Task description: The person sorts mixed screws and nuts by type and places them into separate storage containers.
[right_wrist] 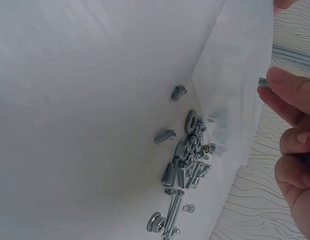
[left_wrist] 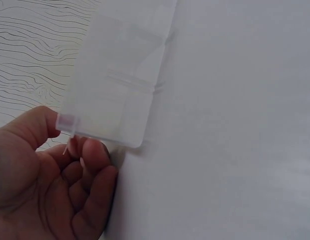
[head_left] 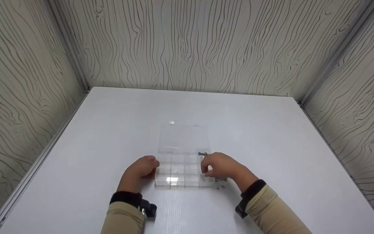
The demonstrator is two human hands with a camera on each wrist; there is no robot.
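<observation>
A clear plastic compartment box [head_left: 177, 169] lies in the middle of the white table [head_left: 271, 136], its lid [head_left: 183, 138] folded open flat behind it. My left hand [head_left: 145, 167] grips the box's left near corner [left_wrist: 114, 100], thumb on top and curled fingers [left_wrist: 94, 152] under the edge. My right hand [head_left: 206, 166] hovers over the box's right column and pinches a small metal screw [head_left: 202, 153] at its fingertips [right_wrist: 282, 82]. Beside the box's right near corner [right_wrist: 235, 100] lies a pile of screws, nuts and washers [right_wrist: 187, 165].
Two loose screws [right_wrist: 167, 136] lie a little apart from the pile. Wood-grain walls [head_left: 193, 45] enclose the table at the back and on both sides. Each wrist wears a dark strap with a camera [head_left: 149, 208].
</observation>
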